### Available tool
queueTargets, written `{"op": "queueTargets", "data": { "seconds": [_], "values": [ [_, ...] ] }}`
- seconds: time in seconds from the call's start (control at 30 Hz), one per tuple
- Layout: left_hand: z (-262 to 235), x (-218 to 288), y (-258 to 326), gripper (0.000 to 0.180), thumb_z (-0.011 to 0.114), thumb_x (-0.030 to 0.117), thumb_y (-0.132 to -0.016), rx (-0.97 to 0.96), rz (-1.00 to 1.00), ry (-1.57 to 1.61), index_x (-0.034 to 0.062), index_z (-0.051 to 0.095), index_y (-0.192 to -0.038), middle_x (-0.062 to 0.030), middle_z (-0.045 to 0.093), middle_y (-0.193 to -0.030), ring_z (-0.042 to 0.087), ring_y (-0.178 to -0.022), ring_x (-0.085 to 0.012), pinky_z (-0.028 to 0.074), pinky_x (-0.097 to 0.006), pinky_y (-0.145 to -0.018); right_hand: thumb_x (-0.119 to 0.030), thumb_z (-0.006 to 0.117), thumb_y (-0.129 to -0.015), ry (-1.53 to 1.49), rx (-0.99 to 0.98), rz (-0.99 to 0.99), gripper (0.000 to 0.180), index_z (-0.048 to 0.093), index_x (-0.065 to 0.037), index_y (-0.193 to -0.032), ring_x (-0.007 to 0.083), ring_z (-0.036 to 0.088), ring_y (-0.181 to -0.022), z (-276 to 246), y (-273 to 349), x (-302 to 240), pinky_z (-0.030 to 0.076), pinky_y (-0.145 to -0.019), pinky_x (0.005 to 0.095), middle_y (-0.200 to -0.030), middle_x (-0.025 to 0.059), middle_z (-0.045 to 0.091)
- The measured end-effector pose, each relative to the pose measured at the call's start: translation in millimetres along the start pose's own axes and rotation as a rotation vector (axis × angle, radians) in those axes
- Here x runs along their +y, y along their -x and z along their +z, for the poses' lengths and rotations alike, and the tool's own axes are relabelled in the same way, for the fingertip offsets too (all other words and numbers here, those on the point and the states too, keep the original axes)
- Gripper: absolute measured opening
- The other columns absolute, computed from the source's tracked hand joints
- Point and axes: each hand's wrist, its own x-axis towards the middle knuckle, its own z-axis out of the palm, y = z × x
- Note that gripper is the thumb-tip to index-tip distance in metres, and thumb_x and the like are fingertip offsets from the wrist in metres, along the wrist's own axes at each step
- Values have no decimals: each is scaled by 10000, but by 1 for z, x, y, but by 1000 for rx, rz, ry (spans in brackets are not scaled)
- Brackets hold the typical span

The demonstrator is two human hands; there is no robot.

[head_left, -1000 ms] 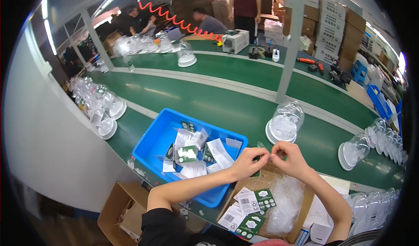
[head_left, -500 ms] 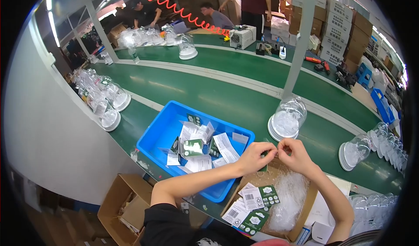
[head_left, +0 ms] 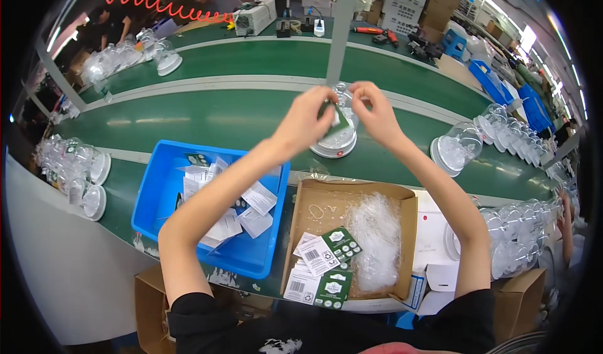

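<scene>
A clear dome on a white round base [head_left: 338, 145] stands on the green conveyor in front of me. Over its top, my left hand [head_left: 306, 116] holds a green and white card tag [head_left: 339, 123], which hangs against the dome's side. My right hand [head_left: 375, 112] is pinched at the knob of the dome; what lies between its fingertips is too small to make out. Closer to me, a shallow cardboard box [head_left: 326, 192] holds more green and white tags [head_left: 323, 267] and a bundle of clear plastic loops [head_left: 375, 241].
To the left is a blue bin [head_left: 160, 150] with folded tags inside. Another dome [head_left: 457, 147] stands to the right, with rows of domes [head_left: 518, 234] beyond. More domes cluster at the far left [head_left: 72, 165]. A grey post [head_left: 342, 30] rises behind the conveyor. Other people are across it.
Both hands have moved from above the cardboard box forward to the top of the dome, carrying the tag. My view has turned to the right.
</scene>
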Motion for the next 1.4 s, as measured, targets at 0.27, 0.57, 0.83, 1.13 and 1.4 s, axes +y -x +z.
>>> {"op": "queueTargets", "data": {
  "seconds": [0.27,0.57,0.83,1.13,1.4],
  "values": [
    [16,-53,-44,131,608,62,-844,91,15,-71,-22,635,-941,-139,660,-844,643,-760,-216,514,-321,-706,-168,611,-825,38,119,134,172,611,4,-822,203,597,-918,20,-37,56,485,-797,303,-1164,151,576],
    [9,-50,-27,149,650,82,-844,151,-41,62,-17,656,-955,-166,683,-832,673,-754,-261,522,-326,-697,-188,561,-896,-337,10,353,277,614,57,-1013,27,462,-717,27,-35,51,403,-686,217,-760,-43,549],
    [7,-63,-25,122,658,74,-850,166,76,-47,-7,641,-940,-102,676,-851,640,-751,-165,508,-283,-669,-169,546,-904,-333,-45,305,229,618,34,-981,31,473,-734,33,-39,58,398,-684,215,-803,-28,576],
    [-1,-70,-28,196,684,80,-815,188,-28,5,-10,674,-989,-156,676,-869,658,-788,-265,516,-344,-717,-156,576,-858,-276,-129,261,258,535,4,-660,68,514,-748,38,-53,66,426,-653,260,-906,53,637],
    [-3,-69,-24,206,590,107,-879,136,-6,-198,35,672,-1053,-161,635,-976,595,-917,-355,485,-415,-789,-153,606,-819,-130,-167,223,201,595,18,-716,74,506,-637,40,-61,63,435,-617,265,-727,13,612]
  ]
}}
